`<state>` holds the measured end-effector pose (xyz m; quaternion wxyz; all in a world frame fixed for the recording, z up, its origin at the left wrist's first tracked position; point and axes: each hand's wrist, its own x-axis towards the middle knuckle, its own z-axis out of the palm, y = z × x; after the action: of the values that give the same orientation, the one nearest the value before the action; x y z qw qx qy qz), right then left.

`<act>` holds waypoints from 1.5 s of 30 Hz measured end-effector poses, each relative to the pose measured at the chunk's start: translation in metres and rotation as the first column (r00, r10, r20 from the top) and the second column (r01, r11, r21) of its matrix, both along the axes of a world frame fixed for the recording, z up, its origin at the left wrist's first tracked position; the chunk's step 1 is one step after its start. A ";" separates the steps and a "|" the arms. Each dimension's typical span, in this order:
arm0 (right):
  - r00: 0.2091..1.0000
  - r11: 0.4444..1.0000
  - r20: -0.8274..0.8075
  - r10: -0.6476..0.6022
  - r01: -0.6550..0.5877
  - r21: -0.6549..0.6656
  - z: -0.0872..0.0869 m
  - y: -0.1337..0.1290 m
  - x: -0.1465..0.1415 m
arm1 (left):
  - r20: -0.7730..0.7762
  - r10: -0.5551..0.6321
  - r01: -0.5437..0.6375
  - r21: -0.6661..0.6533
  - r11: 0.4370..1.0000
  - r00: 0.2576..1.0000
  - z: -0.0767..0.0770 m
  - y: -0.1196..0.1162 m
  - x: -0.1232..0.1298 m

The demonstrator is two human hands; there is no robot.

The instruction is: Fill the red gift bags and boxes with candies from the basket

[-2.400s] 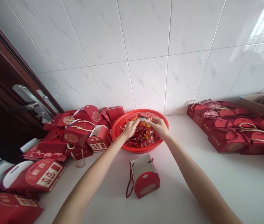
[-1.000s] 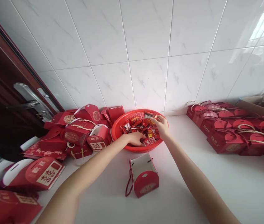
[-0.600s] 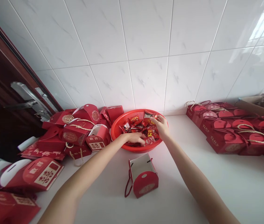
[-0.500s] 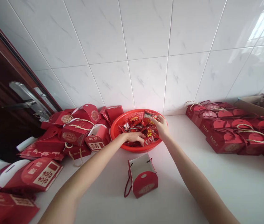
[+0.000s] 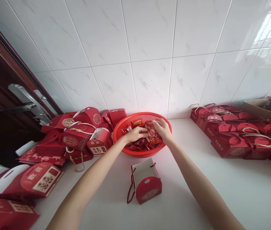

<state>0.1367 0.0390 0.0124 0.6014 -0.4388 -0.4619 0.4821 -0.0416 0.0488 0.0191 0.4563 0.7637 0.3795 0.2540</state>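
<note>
From here I see my right hand (image 5: 162, 131) pinching a red packet (image 5: 151, 134) over the red basket (image 5: 142, 115) of sweets (image 5: 140, 146), my left hand (image 5: 135, 134) curled against it, its grip unclear, with an open gift box (image 5: 146, 182) just in front.

Basket: round plastic mesh basket (image 5: 123, 129), bright red.
Sweets: small shiny sweet packets (image 5: 155, 143), red with gold and white marks.
Box: open cardboard gift box (image 5: 145, 186), red outside, white inside, gold medallion.
Wall: glossy ceramic tiles (image 5: 150, 86), white, faint grey veins.

Left hand (image 5: 135, 134) now beside right hand (image 5: 161, 130)
</note>
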 end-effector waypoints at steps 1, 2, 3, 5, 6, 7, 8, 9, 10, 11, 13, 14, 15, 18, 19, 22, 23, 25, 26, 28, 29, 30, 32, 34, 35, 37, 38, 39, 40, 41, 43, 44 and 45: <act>1.000 1.000 0.007 0.023 -0.023 0.007 0.001 -0.001 0.000 | 0.054 0.016 -0.017 0.014 1.000 0.998 0.001 0.000 0.000; 0.998 0.998 0.013 0.064 -0.064 0.027 0.002 -0.003 0.001 | 0.101 0.033 -0.036 0.034 0.999 0.994 0.001 0.000 0.000; 0.992 0.991 0.021 0.124 -0.125 0.052 0.003 -0.005 0.002 | 0.141 0.049 -0.058 0.059 0.997 0.989 0.001 0.001 0.000; 0.965 0.960 0.027 0.260 -0.261 0.099 0.004 -0.007 0.002 | 0.190 0.070 -0.091 0.104 0.990 0.979 0.001 0.002 0.000; 0.949 0.942 0.020 0.315 -0.316 0.117 0.004 -0.008 0.003 | 0.199 0.073 -0.098 0.119 0.988 0.977 0.001 0.002 0.000; 0.937 0.929 0.010 0.350 -0.349 0.128 0.004 -0.008 0.003 | 0.199 0.073 -0.100 0.129 0.987 0.977 0.000 0.003 0.000; 0.932 0.924 0.000 0.362 -0.359 0.133 0.003 -0.008 0.004 | 0.193 0.074 -0.101 0.136 0.986 0.978 0.000 0.004 0.000; 0.935 0.927 -0.008 0.355 -0.351 0.133 0.002 -0.007 0.004 | 0.182 0.082 -0.109 0.144 0.984 0.980 0.000 0.006 -0.001; 0.942 0.934 -0.011 0.336 -0.332 0.132 0.001 -0.007 0.004 | 0.167 0.106 -0.132 0.154 0.979 0.980 -0.001 0.008 -0.002; 0.949 0.942 -0.009 0.314 -0.311 0.130 0.000 -0.006 0.004 | 0.139 0.150 -0.172 0.170 0.970 0.979 0.000 0.010 -0.004; 0.963 0.956 -0.006 0.268 -0.265 0.130 -0.002 -0.003 0.005 | -0.031 0.275 -0.260 0.235 0.936 0.961 0.001 0.016 -0.011; 0.968 0.960 -0.004 0.250 -0.247 0.130 -0.003 -0.003 0.005 | -0.152 0.333 -0.284 0.273 0.919 0.931 0.002 0.019 -0.017; 0.972 0.964 0.001 0.236 -0.234 0.127 -0.003 -0.002 0.005 | -0.278 0.373 -0.288 0.303 0.909 0.885 0.003 0.021 -0.023; 0.977 0.971 0.030 0.212 -0.214 0.108 -0.004 -0.001 0.003 | -0.548 0.373 -0.245 0.294 0.924 0.749 0.004 0.024 -0.046; 0.978 0.973 0.030 0.206 -0.208 0.101 -0.003 -0.001 0.003 | -0.597 0.358 -0.238 0.272 0.932 0.718 0.004 0.024 -0.053; 0.980 0.977 -0.010 0.200 -0.199 0.073 -0.002 -0.002 0.002 | -0.711 0.308 -0.211 0.225 0.951 0.633 -0.002 0.022 -0.064; 0.979 0.978 -0.018 0.201 -0.199 0.061 -0.002 -0.002 0.001 | -0.730 0.290 -0.199 0.211 0.957 0.619 -0.005 0.023 -0.064; 0.979 0.978 -0.008 0.203 -0.202 0.047 0.000 -0.004 0.001 | -0.751 0.252 -0.173 0.184 0.968 0.610 -0.010 0.024 -0.060; 0.980 0.978 0.004 0.201 -0.201 0.049 0.000 -0.004 0.002 | -0.755 0.235 -0.161 0.172 0.972 0.613 -0.012 0.025 -0.058; 0.981 0.979 0.019 0.193 -0.194 0.059 0.001 -0.005 0.002 | -0.750 0.205 -0.141 0.149 0.979 0.629 -0.015 0.028 -0.053; 0.982 0.980 0.018 0.190 -0.191 0.064 0.001 -0.005 0.002 | -0.741 0.190 -0.131 0.137 0.982 0.644 -0.016 0.028 -0.051; 0.982 0.980 0.016 0.189 -0.189 0.066 0.001 -0.005 0.002 | -0.728 0.171 -0.121 0.121 0.985 0.664 -0.017 0.028 -0.050; 0.982 0.981 0.011 0.186 -0.187 0.061 0.001 -0.005 0.002 | -0.683 0.124 -0.095 0.080 0.992 0.719 -0.017 0.027 -0.048; 0.983 0.981 0.005 0.185 -0.185 0.057 0.001 -0.005 0.002 | -0.614 0.086 -0.075 0.043 0.996 0.784 -0.016 0.025 -0.045; 0.983 0.981 0.003 0.184 -0.184 0.058 0.001 -0.004 0.001 | -0.572 0.074 -0.070 0.029 0.997 0.817 -0.016 0.023 -0.044; 0.983 0.981 -0.002 0.184 -0.184 0.063 0.002 -0.005 0.001 | -0.479 0.072 -0.079 0.005 0.997 0.875 -0.015 0.021 -0.041; 0.983 0.981 -0.004 0.186 -0.185 0.063 0.002 -0.005 0.001 | -0.432 0.077 -0.089 -0.008 0.996 0.898 -0.015 0.020 -0.040; 0.982 0.981 -0.006 0.187 -0.186 0.063 0.002 -0.005 0.001 | -0.387 0.084 -0.100 -0.024 0.995 0.918 -0.015 0.019 -0.039; 0.982 0.980 -0.009 0.190 -0.189 0.062 0.002 -0.005 0.001 | -0.345 0.091 -0.111 -0.039 0.993 0.934 -0.015 0.019 -0.038; 0.981 0.980 -0.011 0.192 -0.191 0.063 0.002 -0.004 0.001 | -0.305 0.098 -0.119 -0.053 0.991 0.947 -0.015 0.018 -0.038; 0.982 0.979 -0.006 0.191 -0.190 0.067 0.001 -0.004 0.001 | -0.238 0.113 -0.134 -0.070 0.989 0.965 -0.014 0.018 -0.038; 0.981 0.979 -0.003 0.193 -0.192 0.068 0.001 -0.004 0.001 | -0.211 0.123 -0.141 -0.072 0.987 0.970 -0.014 0.018 -0.038; 0.981 0.978 0.000 0.196 -0.196 0.066 0.000 -0.003 0.001 | -0.188 0.133 -0.149 -0.071 0.986 0.973 -0.013 0.018 -0.038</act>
<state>0.1380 0.0357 0.0125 0.5665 -0.3695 -0.5167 0.5250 -0.0797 0.0663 0.0064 0.4324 0.7348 0.4834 0.1984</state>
